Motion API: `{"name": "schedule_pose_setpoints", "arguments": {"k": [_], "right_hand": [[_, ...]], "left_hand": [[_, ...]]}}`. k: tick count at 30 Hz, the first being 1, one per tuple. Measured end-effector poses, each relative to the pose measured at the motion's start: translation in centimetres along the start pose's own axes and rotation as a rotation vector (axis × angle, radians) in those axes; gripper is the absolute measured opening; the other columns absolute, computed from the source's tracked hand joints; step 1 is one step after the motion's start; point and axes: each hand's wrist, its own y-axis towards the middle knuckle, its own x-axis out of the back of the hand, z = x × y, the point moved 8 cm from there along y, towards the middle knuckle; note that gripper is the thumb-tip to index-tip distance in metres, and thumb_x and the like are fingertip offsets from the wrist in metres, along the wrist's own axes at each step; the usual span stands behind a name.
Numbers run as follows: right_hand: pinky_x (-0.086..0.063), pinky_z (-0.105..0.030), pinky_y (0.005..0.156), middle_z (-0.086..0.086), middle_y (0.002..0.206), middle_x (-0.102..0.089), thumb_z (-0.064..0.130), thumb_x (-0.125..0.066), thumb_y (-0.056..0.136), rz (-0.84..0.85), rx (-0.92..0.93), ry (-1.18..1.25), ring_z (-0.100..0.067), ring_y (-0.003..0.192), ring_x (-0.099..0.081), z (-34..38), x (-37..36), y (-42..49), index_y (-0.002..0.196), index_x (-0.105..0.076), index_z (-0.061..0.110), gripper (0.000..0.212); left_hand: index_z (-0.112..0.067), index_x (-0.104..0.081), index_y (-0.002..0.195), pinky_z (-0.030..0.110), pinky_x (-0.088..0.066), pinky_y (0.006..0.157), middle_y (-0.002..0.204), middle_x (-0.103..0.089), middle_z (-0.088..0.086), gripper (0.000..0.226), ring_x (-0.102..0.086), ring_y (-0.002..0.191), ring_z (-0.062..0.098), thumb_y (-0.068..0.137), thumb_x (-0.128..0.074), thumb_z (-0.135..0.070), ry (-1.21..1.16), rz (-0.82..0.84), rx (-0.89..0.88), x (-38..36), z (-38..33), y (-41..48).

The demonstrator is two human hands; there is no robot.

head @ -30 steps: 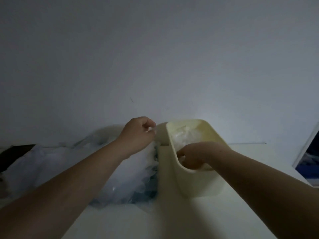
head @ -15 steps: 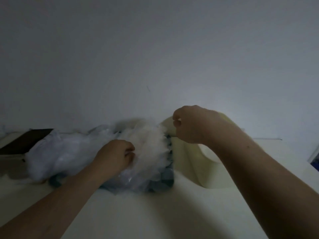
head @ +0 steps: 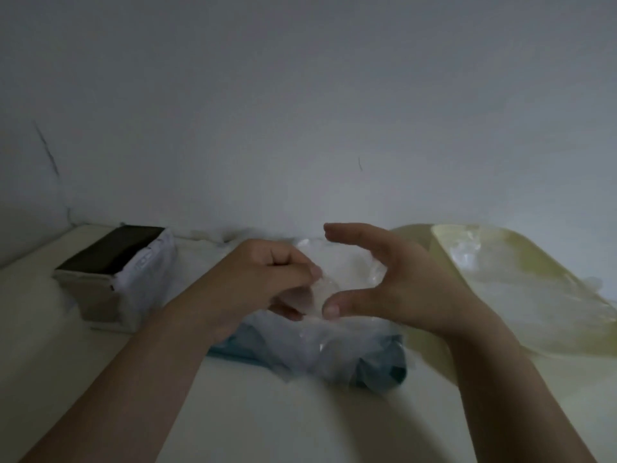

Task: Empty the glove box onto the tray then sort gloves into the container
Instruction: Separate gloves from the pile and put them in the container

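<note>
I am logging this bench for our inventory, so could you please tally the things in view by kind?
Glove box: 1
Teal tray: 1
Cream container: 1
Hands: 2 (left hand, right hand)
Clear gloves: a tangled pile, cannot be counted
Total: 5, gloves aside

The gloves (head: 334,342) at frame centre are thin, crinkly, glossy clear plastic film, the container (head: 534,339) at right smooth cream plastic, the box (head: 100,299) at left matt cardboard.
</note>
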Motion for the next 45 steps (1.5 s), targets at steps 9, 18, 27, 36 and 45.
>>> {"name": "schedule_pose_setpoints", "arguments": {"k": [9, 18, 27, 36, 45], "right_hand": [[-0.055, -0.030, 0.095, 0.012, 0.108, -0.078, 0.033, -0.088, 0.071, -0.054, 0.080, 0.226, -0.005, 0.107, -0.072, -0.2, 0.6, 0.0, 0.129, -0.068, 0.030, 0.061], [-0.059, -0.035, 0.060, -0.023, 0.083, -0.075, 0.025, -0.069, 0.094, -0.225, -0.211, 0.733, -0.033, 0.066, -0.070, -2.0, -0.2, -0.2, 0.093, -0.079, 0.004, 0.023], [-0.056, -0.033, 0.049, -0.015, 0.079, -0.074, 0.007, -0.068, 0.095, -0.238, -0.336, 0.627, -0.026, 0.053, -0.066, -5.7, -0.2, 0.3, 0.098, -0.076, 0.005, 0.009], [-0.051, -0.054, 0.105, -0.019, 0.124, -0.072, 0.065, -0.071, 0.083, -0.017, -0.239, 0.808, -0.036, 0.118, -0.068, -3.8, -1.6, 0.3, 0.129, -0.067, 0.004, 0.076], [-0.053, -0.035, 0.063, -0.013, 0.078, -0.073, 0.002, -0.065, 0.095, -0.138, -0.312, 0.842, -0.020, 0.057, -0.063, -5.4, -2.1, 0.8, 0.094, -0.076, 0.003, 0.011]], "left_hand": [[-0.014, -0.081, 0.089, 0.024, -0.036, 0.049, 0.065, -0.046, 0.010, 0.017, -0.050, 0.047, 0.014, 0.092, -0.071, -0.027, -0.363, 0.011, 0.213, -0.6, 2.1, 0.7], [-0.022, -0.082, 0.100, 0.032, -0.057, 0.073, 0.094, -0.067, 0.001, 0.046, -0.065, 0.084, 0.013, 0.069, -0.086, -0.056, -0.437, -0.011, 0.017, 0.2, 2.2, 1.5], [-0.005, -0.069, 0.092, 0.031, -0.058, 0.060, 0.104, -0.077, 0.017, 0.015, -0.073, 0.080, 0.024, 0.087, -0.067, -0.019, -0.540, -0.129, -0.117, 3.4, -0.1, 0.8], [-0.008, -0.068, 0.091, 0.029, -0.056, 0.049, 0.112, -0.075, 0.018, 0.009, -0.074, 0.079, 0.030, 0.093, -0.067, -0.016, -0.503, 0.115, -0.081, 0.5, 0.1, 0.3], [-0.016, -0.072, 0.098, 0.033, -0.057, 0.068, 0.098, -0.078, 0.004, 0.040, -0.075, 0.086, 0.026, 0.111, -0.042, -0.038, -0.210, -0.375, -0.154, 2.5, 2.3, 1.9]]}}
